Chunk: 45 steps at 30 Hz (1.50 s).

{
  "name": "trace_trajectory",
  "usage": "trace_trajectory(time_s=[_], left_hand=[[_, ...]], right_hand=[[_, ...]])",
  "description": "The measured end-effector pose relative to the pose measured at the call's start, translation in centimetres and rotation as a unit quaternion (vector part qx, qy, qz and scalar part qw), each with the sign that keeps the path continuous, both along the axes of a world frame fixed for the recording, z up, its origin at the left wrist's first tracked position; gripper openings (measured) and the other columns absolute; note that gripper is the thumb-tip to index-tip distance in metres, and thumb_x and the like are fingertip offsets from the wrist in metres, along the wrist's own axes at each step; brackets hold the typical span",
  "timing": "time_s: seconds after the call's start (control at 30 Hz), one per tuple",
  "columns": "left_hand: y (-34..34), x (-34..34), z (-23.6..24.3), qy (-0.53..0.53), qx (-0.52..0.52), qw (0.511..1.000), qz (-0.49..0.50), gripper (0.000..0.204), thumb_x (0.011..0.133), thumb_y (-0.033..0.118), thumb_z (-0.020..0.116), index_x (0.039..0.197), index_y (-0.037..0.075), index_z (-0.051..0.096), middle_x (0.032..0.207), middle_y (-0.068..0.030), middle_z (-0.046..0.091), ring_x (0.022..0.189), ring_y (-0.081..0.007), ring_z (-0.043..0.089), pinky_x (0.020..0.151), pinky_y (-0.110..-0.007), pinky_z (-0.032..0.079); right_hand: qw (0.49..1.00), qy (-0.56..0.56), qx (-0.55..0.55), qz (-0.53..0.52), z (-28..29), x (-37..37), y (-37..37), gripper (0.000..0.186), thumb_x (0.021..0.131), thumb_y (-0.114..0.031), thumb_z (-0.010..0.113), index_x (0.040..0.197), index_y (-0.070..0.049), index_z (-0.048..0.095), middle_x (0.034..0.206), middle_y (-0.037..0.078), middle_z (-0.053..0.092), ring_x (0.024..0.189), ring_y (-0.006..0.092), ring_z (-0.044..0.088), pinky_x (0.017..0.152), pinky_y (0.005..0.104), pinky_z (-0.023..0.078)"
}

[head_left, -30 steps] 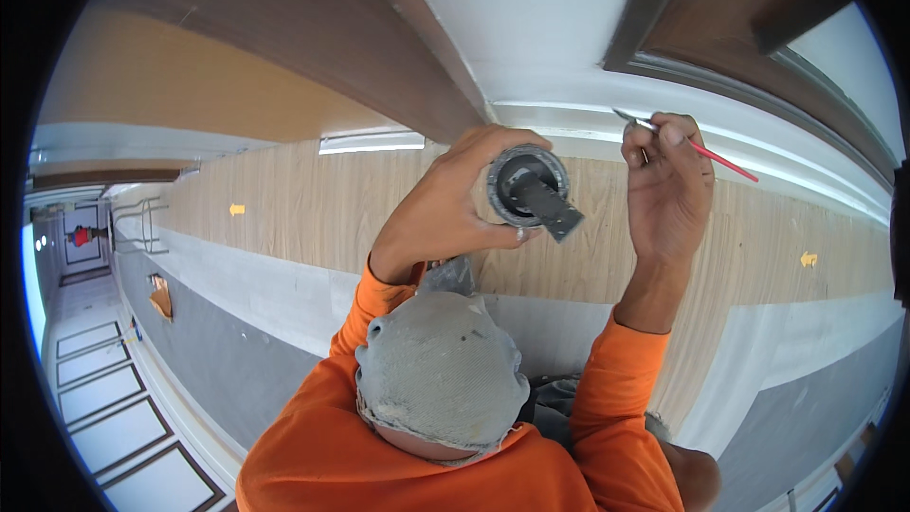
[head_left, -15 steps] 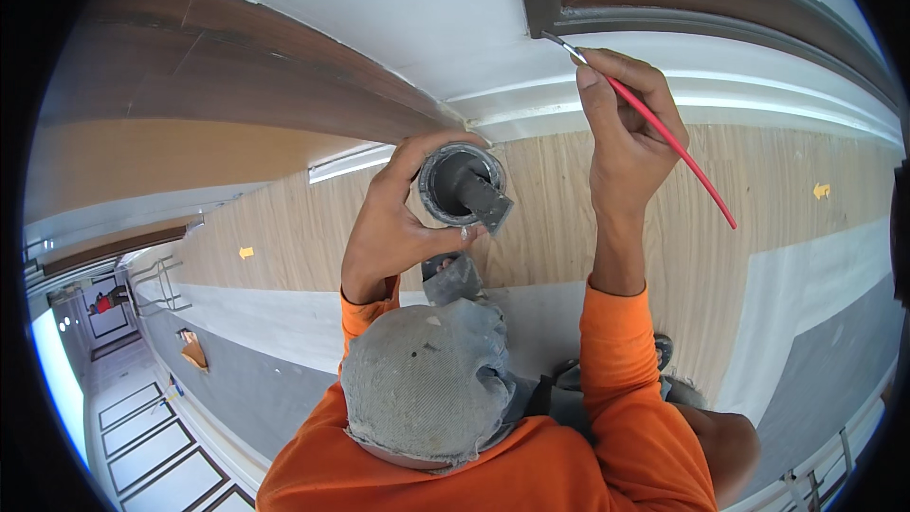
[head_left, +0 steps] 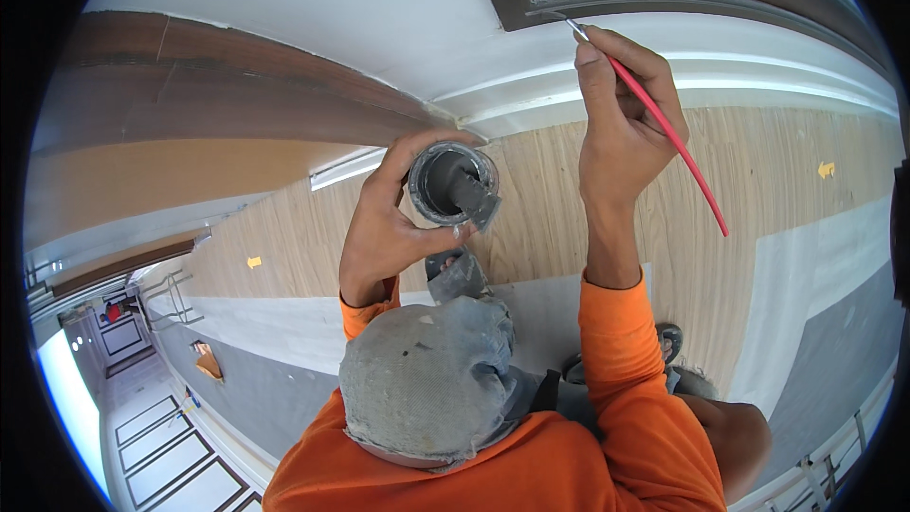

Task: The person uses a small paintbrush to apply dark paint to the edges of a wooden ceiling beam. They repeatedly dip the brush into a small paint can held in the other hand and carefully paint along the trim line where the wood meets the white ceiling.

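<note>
My left hand (head_left: 384, 232) is wrapped round a small round tub (head_left: 492, 169), its thumb and fingers on opposite sides. Dark grey paint (head_left: 433, 180) lies inside, and a flat paint-coated strip (head_left: 476, 199) leans out over the near right rim. Between the fingers and thumb of my right hand (head_left: 630, 123) is a thin paintbrush (head_left: 675, 136) with a red handle and silver ferrule. Its fine tip meets the lower edge of a dark grey-brown frame moulding (head_left: 626, 8), a little right of the corner; whether it presses there is hard to tell.
White wall (head_left: 379, 9) and white skirting (head_left: 730, 71) adjoin the wood-look floor (head_left: 540, 194). Brown panelling (head_left: 237, 81) stands at left. Grey and white sheeting (head_left: 265, 322) covers floor nearer me. Worn grey cloth (head_left: 417, 379) bulges below the tub. A distant person (head_left: 114, 311) shows far left.
The brush tip has moved right from the moulding's corner along its lower edge. The whole view has shifted slightly. My left hand still holds the tub.
</note>
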<state>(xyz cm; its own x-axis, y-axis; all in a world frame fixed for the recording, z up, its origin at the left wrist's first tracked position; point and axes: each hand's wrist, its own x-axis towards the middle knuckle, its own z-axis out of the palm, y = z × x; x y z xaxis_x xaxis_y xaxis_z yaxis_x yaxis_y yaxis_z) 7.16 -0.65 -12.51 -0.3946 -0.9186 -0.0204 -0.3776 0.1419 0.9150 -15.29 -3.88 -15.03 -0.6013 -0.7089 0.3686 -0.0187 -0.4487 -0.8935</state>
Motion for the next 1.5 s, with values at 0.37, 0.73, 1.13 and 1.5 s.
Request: trace_trajectory(time_s=[0.37,0.73,1.13,1.5], left_hand=[[-0.1,0.3,-0.1,0.002,0.005,1.0,-0.005,0.085,0.063,0.002,0.093,0.14,0.003,0.059,0.135,-0.011,0.068,0.123,-0.0196,0.065,0.108,-0.036,0.051],[-0.1,0.1,0.0,0.01,0.007,1.0,-0.006,0.085,0.063,-0.001,0.093,0.141,0.003,0.058,0.135,-0.0111,0.068,0.122,-0.0197,0.065,0.107,-0.036,0.052],[0.1,0.0,0.2,0.027,0.023,0.999,0.006,0.086,0.063,-0.001,0.093,0.141,0.002,0.058,0.137,-0.012,0.066,0.121,-0.019,0.065,0.105,-0.035,0.053],[0.4,-0.6,0.4,0.025,0.02,0.999,0.023,0.084,0.063,-0.002,0.091,0.14,0.003,0.06,0.134,-0.0108,0.067,0.122,-0.0204,0.066,0.105,-0.035,0.053]], right_hand=[[1.0,0.004,-0.015,0.001,0.1,1.0,0.1,0.018,0.087,0.008,0.075,0.103,-0.001,0.077,0.1,0.01,0.077,0.084,0.0121,0.07,0.076,0.0242,0.055],[1.0,0.01,-0.028,0.003,-0.7,1.0,-0.1,0.017,0.086,0.007,0.074,0.101,0.0,0.077,0.098,0.009,0.077,0.082,0.0121,0.07,0.075,0.0241,0.055],[0.999,-0.041,-0.018,0.01,-1.0,1.2,-0.1,0.015,0.088,0.005,0.075,0.101,0.0,0.077,0.096,0.007,0.077,0.081,0.0085,0.067,0.07,0.0233,0.051],[0.998,-0.055,-0.022,0.014,-0.8,1.2,0.0,0.012,0.086,0.001,0.077,0.098,-0.002,0.077,0.088,0.005,0.077,0.078,0.0091,0.067,0.07,0.0238,0.051]])
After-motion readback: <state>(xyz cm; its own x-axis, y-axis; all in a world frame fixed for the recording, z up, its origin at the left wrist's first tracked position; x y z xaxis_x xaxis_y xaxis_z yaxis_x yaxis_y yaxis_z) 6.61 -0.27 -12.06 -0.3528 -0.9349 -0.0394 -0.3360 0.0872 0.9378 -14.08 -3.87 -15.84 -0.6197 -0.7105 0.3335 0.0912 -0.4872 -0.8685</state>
